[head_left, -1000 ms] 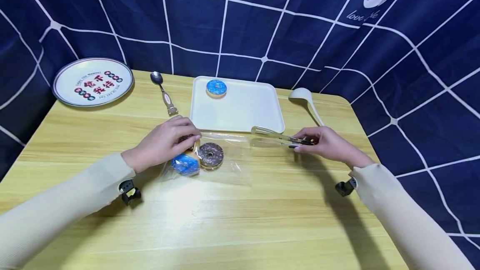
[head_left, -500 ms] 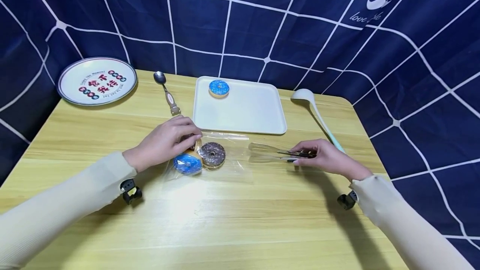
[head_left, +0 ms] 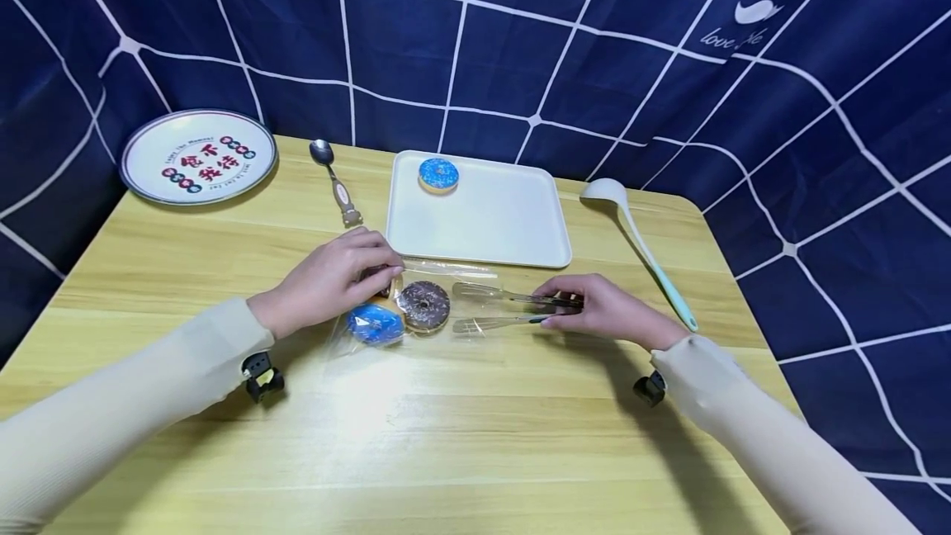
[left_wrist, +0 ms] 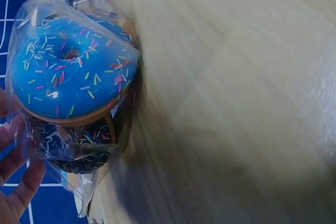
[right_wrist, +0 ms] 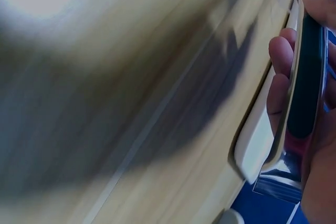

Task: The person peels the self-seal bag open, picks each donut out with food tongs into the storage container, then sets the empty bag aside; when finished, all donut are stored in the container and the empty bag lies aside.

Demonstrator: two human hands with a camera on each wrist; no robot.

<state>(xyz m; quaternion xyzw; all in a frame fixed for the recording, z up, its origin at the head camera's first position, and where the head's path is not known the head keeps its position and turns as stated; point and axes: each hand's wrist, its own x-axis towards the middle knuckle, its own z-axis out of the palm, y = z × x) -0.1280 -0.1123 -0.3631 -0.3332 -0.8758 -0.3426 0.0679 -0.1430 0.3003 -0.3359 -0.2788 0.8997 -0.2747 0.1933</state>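
My left hand [head_left: 334, 277] grips the left side of a clear plastic bag [head_left: 475, 347] lying on the table. Inside the bag are a blue doughnut [head_left: 376, 325], a chocolate one with sprinkles [head_left: 424, 307] and another dark one partly under the fingers. The left wrist view shows the blue doughnut [left_wrist: 73, 72] close up behind creased plastic. My right hand [head_left: 605, 310] holds metal tongs [head_left: 513, 297] by their dark handles. The tongs' two arms stand apart, their tips over the bag's right part, just right of the chocolate doughnut, with nothing between them.
Behind the bag is a white tray [head_left: 513, 221] carrying one blue doughnut [head_left: 438, 175]. A ladle [head_left: 645, 246] with a mint handle lies right of it, a spoon [head_left: 338, 188] left. A printed plate [head_left: 199, 157] sits at the far left. Dark blue cloth [head_left: 401, 48] hangs around the table's back and sides.
My right hand has brought the tongs left and slightly down, from near the tray's front corner to the bag, and their arms have spread wider. The left hand has stayed on the bag.
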